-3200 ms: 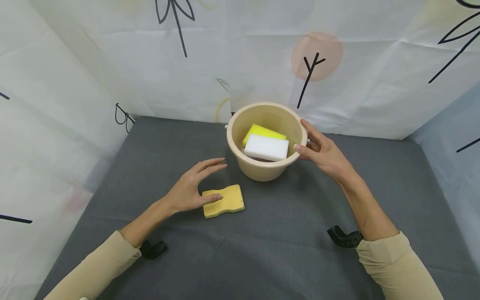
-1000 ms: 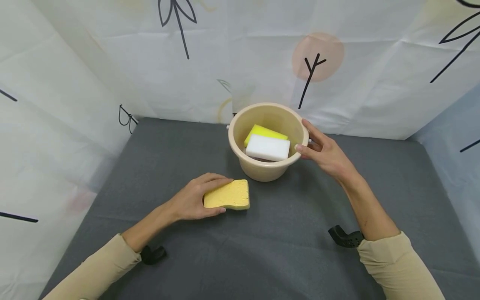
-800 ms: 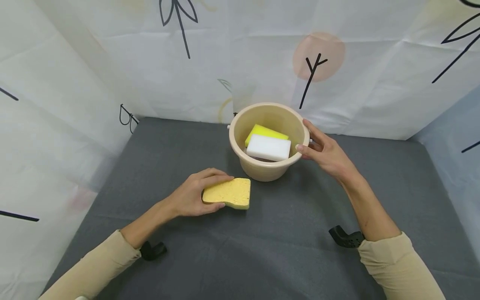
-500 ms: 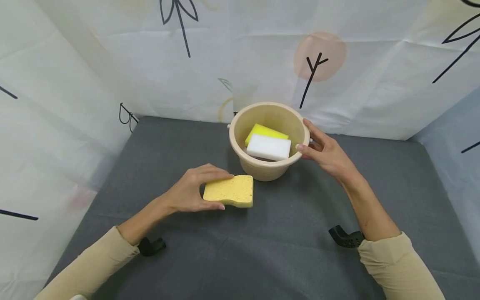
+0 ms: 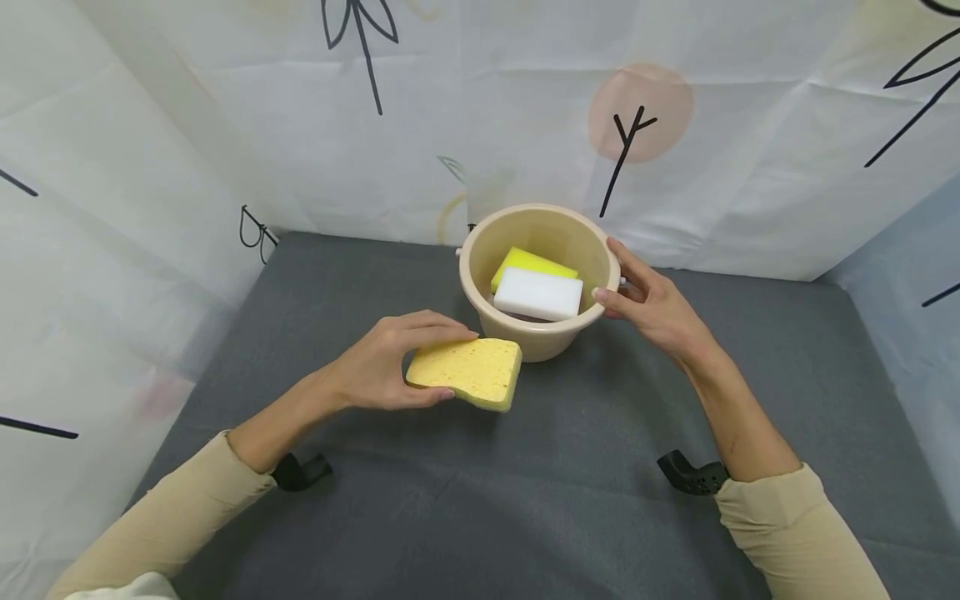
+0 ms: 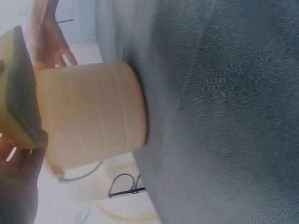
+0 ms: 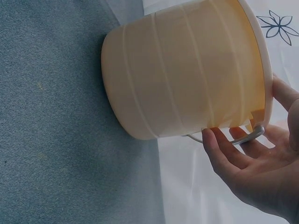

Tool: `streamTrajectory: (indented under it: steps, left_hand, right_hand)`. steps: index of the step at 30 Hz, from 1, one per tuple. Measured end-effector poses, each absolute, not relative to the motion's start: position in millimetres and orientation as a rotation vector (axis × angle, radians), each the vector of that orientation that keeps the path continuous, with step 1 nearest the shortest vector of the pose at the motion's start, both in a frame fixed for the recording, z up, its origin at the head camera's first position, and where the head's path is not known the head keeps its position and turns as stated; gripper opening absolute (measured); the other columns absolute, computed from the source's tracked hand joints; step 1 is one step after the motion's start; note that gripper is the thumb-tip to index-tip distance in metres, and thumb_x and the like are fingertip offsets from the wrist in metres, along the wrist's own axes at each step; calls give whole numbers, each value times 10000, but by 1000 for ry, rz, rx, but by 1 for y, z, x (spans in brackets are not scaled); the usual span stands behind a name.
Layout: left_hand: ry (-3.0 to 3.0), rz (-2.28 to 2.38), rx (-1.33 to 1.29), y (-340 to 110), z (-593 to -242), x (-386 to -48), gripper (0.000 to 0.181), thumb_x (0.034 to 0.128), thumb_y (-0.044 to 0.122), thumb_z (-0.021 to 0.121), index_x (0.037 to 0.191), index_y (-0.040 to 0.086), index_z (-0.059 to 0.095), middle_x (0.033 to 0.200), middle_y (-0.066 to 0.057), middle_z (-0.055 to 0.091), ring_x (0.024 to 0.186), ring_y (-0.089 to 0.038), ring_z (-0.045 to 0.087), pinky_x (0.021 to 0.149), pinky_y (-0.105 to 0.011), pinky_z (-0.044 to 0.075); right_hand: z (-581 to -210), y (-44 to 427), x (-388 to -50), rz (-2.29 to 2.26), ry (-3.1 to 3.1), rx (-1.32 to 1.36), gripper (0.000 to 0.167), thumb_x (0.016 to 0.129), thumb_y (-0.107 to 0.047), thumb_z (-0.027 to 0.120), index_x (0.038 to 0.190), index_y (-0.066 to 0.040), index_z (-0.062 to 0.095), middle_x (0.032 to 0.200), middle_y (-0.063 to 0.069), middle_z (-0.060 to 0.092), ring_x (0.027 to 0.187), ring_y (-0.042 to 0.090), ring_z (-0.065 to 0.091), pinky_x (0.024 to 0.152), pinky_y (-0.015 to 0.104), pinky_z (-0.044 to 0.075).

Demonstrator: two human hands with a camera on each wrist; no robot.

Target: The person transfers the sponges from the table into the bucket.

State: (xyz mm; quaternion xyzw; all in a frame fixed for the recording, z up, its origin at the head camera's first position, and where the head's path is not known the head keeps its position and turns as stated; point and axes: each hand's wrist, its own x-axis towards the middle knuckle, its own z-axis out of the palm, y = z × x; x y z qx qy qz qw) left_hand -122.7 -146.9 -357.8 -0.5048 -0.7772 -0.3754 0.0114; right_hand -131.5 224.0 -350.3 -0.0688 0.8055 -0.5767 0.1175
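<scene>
My left hand (image 5: 393, 362) pinches a pale yellow sponge (image 5: 468, 367) between thumb and fingers. The sponge is off the table, just in front of the bucket and below its rim in the head view. In the left wrist view the underside of the sponge (image 6: 23, 88) looks darker. A cream bucket (image 5: 528, 340) stands upright on the table. Inside it a white sponge block (image 5: 538, 293) lies against a bright yellow sponge (image 5: 528, 262). At the bucket's right side my right hand (image 5: 652, 304) grips the rim, thumb at the near edge; the right wrist view shows its fingers (image 7: 229, 158) by the wire handle.
A dark grey cloth (image 5: 480, 500) covers the table. White printed curtains (image 5: 525, 108) hang behind the bucket and along the left side. The bucket's metal wire handle (image 7: 247, 136) hangs down at its back. Black wrist mounts (image 5: 692, 475) sit by both sleeves.
My left hand, first hovering open over the sponge, has taken hold of it, lifted it off the table and moved it toward the bucket. The right hand has stayed on the rim.
</scene>
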Motion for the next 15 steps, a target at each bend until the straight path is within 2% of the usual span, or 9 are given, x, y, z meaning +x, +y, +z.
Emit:
streamTrajectory:
  steps: [7, 15]
  left_hand:
    - [-2437, -1151, -1618, -140, -341, -125, 577, 793, 256, 801, 1329, 133, 627, 1245, 38, 612, 1086, -96, 587, 865, -275, 497]
    - [-2421, -1116, -1588, -132, -325, -136, 624, 770, 324, 858, 1324, 139, 640, 1255, 19, 628, 1111, -110, 595, 874, -297, 500]
  right_hand:
    - [-352, 225, -131, -1684, 2361, -195, 791, 980, -284, 649, 1590, -367, 153, 1615, 42, 257, 1420, 258, 374, 870, 168, 504]
    - [-353, 224, -133, -1666, 2377, -175, 783, 976, -316, 650, 1584, -388, 162, 1612, 26, 267, 1414, 236, 387, 890, 190, 506]
